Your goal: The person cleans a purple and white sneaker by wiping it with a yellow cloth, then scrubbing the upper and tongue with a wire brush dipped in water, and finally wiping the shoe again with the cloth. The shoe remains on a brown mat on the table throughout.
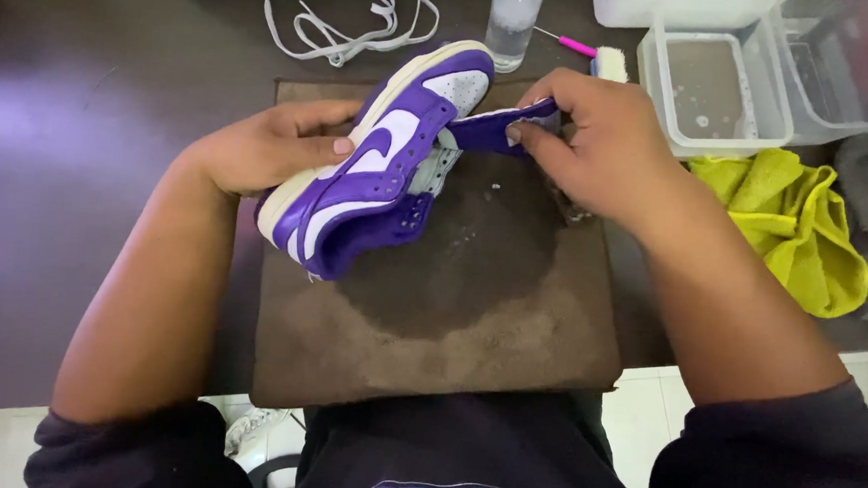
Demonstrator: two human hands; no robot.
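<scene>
left hand [261, 151] grips the purple shoe [374, 167] over a brown mat [449, 344]; right hand [588, 143] pinches its tongue [495, 126], perhaps with a cloth.

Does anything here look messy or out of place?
Yes. The brown mat has a dark wet patch under the purple-and-white shoe. The shoe has no laces; white laces lie loose on the table, and the right hand pulls its tongue out.

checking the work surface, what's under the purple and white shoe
A brown mat with a dark wet patch lies under the shoe, which the left hand holds above it. The mat directly beneath the shoe is hidden.
</scene>
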